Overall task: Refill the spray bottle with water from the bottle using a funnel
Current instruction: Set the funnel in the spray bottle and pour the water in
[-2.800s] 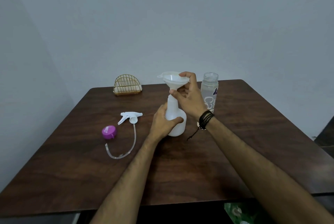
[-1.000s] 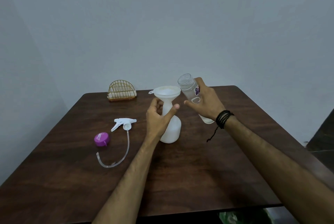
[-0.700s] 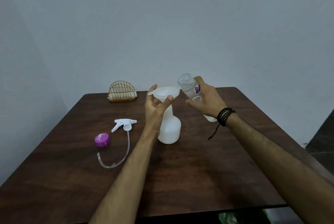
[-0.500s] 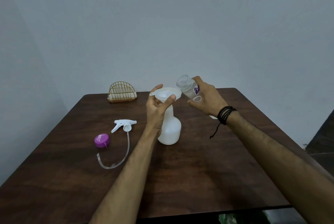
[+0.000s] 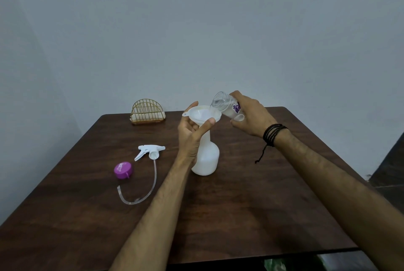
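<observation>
Dark wooden table (image 5: 240,216) bore white plastic spray bottle (image 5: 206,159), upright. Left hand (image 5: 192,133) pinched white funnel (image 5: 202,114) seated in neck. Right hand (image 5: 251,115) gripped clear water bottle (image 5: 226,105), tilted, mouth over funnel.

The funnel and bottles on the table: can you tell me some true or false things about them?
1. The funnel sits in the neck of the white spray bottle. True.
2. The right hand holds the clear bottle upright. False: it is tipped toward the funnel.
3. The left hand steadies the funnel. True.
4. The spray head is screwed on. False: it lies on the table.
5. The purple cap is on the clear bottle. False: it lies beside the spray head.
</observation>
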`<state>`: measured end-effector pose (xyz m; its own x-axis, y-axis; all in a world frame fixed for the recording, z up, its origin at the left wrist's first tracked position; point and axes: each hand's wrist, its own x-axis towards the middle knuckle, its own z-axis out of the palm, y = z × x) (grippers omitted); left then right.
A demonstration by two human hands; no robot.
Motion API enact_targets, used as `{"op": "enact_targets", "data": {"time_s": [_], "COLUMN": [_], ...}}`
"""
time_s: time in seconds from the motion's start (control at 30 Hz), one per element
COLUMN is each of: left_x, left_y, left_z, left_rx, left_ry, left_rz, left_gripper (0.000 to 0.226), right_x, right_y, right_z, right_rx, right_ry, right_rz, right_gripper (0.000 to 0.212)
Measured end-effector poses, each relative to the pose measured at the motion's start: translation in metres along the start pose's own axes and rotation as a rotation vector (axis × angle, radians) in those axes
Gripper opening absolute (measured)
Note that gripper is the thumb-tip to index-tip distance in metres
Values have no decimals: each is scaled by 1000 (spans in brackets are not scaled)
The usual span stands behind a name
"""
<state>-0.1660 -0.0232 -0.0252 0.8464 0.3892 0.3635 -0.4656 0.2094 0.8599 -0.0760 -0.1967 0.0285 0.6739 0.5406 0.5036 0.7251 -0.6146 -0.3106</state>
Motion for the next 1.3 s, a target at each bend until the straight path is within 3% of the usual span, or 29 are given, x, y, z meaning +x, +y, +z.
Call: {"op": "enact_targets", "data": {"time_s": [0.37, 0.67, 1.3], "left_x": [-2, 2, 1], "left_y": [-2, -11, -11], "left_z": [0, -5, -3], "left_rx": [22, 51, -11], "left_ry": [3, 22, 65], "left_rz": [-14, -23, -22], "left_gripper": [94, 76, 66], "right_x": [4, 5, 5], "right_y": [4, 3, 1], "right_z": [-3, -4, -5], "right_rx": [-45, -64, -86], "right_ry": [-19, -19, -18], "right_rz": [-5, -11, -21], "right_gripper": [48, 49, 48]}}
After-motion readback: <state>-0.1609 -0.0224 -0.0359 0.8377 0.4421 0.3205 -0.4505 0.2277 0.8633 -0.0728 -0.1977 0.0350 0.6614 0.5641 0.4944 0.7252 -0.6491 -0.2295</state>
